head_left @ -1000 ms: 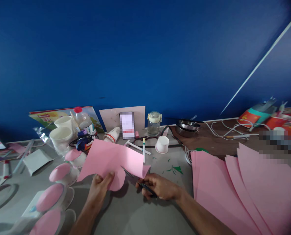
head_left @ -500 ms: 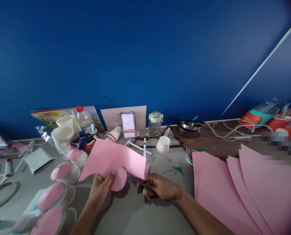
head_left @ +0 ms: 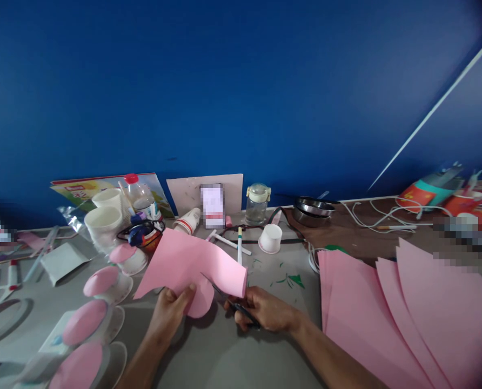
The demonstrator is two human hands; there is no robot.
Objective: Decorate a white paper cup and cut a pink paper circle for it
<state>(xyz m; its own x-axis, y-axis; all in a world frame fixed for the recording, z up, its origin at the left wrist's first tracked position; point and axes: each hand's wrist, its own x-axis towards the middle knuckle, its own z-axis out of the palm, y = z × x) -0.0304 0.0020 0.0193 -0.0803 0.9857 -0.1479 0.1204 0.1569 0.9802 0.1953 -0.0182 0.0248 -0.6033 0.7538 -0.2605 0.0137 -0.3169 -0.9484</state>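
A pink sheet of paper (head_left: pixel 184 256) is pinched in my left hand (head_left: pixel 172 308), thumb on top, beside a rounded flap at the sheet's lower edge. Black-handled scissors (head_left: pixel 243 312) are in my right hand (head_left: pixel 265 310), fingers wrapped round the handles. Their blades point up and left and lie in a cut between the flap and the right part of the sheet. The right end of the paper curls over near my right fingers. How far apart the blades stand is hard to make out.
Several cups with pink ovals (head_left: pixel 85 322) line the left side. Pink sheets (head_left: pixel 370 313) lie at the right. Behind are a white paper cup (head_left: pixel 270 239), a glass jar (head_left: pixel 258 205), a phone (head_left: pixel 212 206), markers (head_left: pixel 240 246), metal bowls (head_left: pixel 314 210) and green scraps (head_left: pixel 295 281).
The pink sheet and my left hand have shifted slightly to the right. The sheet's right end has turned, curling nearer my right hand, which still holds the scissors.
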